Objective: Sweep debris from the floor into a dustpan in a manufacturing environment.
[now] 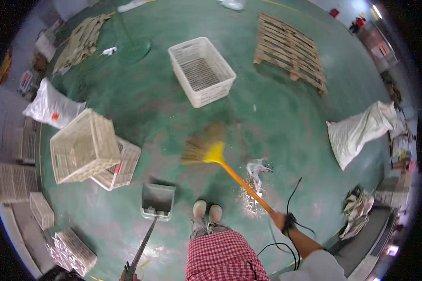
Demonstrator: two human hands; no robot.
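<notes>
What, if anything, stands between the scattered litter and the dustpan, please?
The person's two shoes stand between the litter and the dustpan, roughly along the direct line; just ahead of the toes, nothing visible blocks the way.

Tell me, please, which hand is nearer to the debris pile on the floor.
Right. The right hand, on the broom handle, is to the right of the debris pile; the left hand, on the dustpan handle, is farther, to its left.

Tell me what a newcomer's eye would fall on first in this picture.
Probably the yellow and orange broom slanting across the middle, bright against the green floor. Next might come the checked apron at bottom centre and the dustpan to its upper left. Beyond the broom, the white crate at top centre stands out.
</notes>
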